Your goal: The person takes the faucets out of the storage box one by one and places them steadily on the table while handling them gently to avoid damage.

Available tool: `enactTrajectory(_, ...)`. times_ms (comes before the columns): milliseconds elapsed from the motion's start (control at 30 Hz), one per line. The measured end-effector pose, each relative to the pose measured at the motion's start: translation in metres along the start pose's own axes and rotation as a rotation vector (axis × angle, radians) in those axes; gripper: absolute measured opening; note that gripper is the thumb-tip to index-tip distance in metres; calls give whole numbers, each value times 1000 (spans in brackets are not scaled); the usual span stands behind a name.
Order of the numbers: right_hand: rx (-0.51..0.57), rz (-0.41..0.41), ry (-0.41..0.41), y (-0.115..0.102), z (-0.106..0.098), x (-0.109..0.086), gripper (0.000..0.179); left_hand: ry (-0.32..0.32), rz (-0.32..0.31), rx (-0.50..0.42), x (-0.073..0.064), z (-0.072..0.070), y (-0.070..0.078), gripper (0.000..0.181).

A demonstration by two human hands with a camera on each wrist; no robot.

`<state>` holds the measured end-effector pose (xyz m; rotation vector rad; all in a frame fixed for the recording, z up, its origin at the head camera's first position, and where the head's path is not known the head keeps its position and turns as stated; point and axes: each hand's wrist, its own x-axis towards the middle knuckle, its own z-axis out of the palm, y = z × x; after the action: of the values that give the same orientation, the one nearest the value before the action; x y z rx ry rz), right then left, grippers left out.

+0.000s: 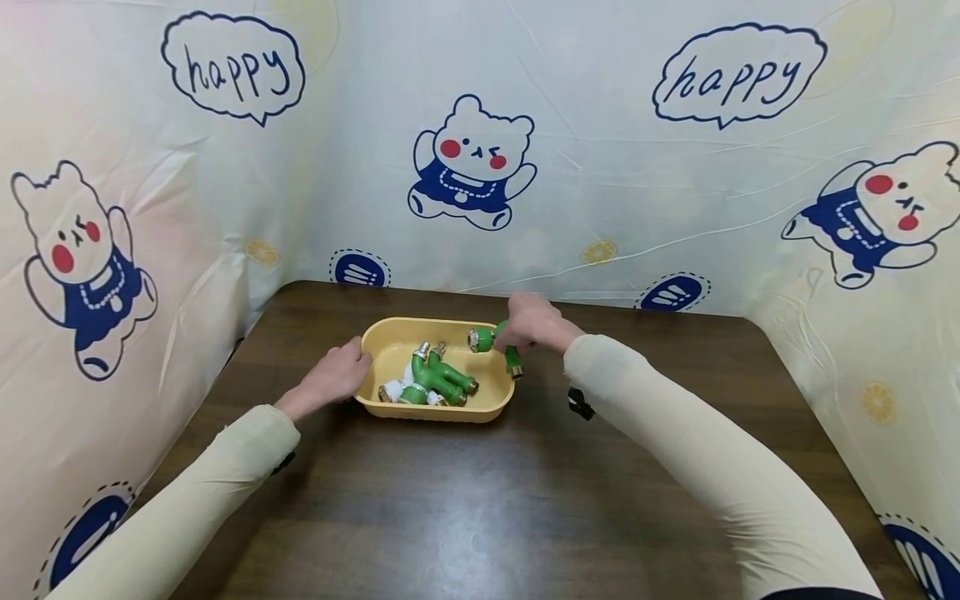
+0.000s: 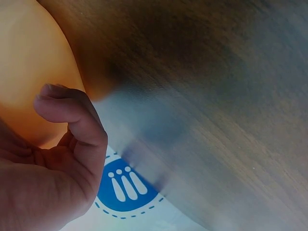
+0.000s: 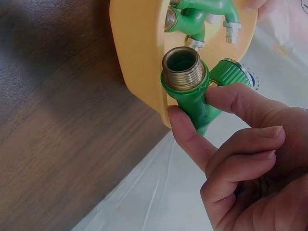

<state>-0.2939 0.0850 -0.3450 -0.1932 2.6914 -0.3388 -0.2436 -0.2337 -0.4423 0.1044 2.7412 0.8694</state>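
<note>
Green, brass-threaded tap (image 3: 191, 103), pinched in right hand (image 1: 531, 321) at right end of yellow tub (image 1: 491, 390); left hand (image 1: 341, 369) grips opposite end.

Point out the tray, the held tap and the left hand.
Tray (image 1: 397, 354): head view, on the bare floor inside it.
Held tap (image 3: 191, 106): right wrist view, on the green body below its threaded end.
Left hand (image 1: 337, 372): head view, on the back of the hand.

I see the yellow, rounded-oblong basin (image 1: 487, 396) on the brown wood-grain table (image 1: 480, 508), with a pale printed sheet (image 1: 630, 167) behind it. Inside the basin, left of its middle, lie green and white metal-ended taps (image 1: 429, 379). At its left end — the left hand (image 1: 337, 372); over its right end — the right hand (image 1: 531, 321), with a green tubular tap (image 3: 192, 103).
</note>
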Motion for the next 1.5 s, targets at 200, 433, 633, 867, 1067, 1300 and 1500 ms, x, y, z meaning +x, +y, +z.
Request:
enactTrajectory(200,4,-5,8,5,-1,0,30,1,0,0,1,0,0,42)
enactTrajectory(433,12,10,8,10,-2,-3,25,-15,-19,5,0,0,-1,43)
enactTrajectory(633,2,12,12,13,-4,-6,26,-16,-20,2,0,-2,0,42)
enactTrajectory(867,1,12,15,17,-4,-5,30,-18,-36,6,0,-2,1,43)
enactTrajectory(1067,25,25,2,23,-3,-3,25,-22,-39,7,0,-1,1,42)
enactTrajectory(1300,31,38,0,28,-3,-1,23,-13,-30,13,-1,-1,1,41)
enactTrajectory(1500,36,30,0,35,-4,-3,23,-8,-25,15,0,1,1,41)
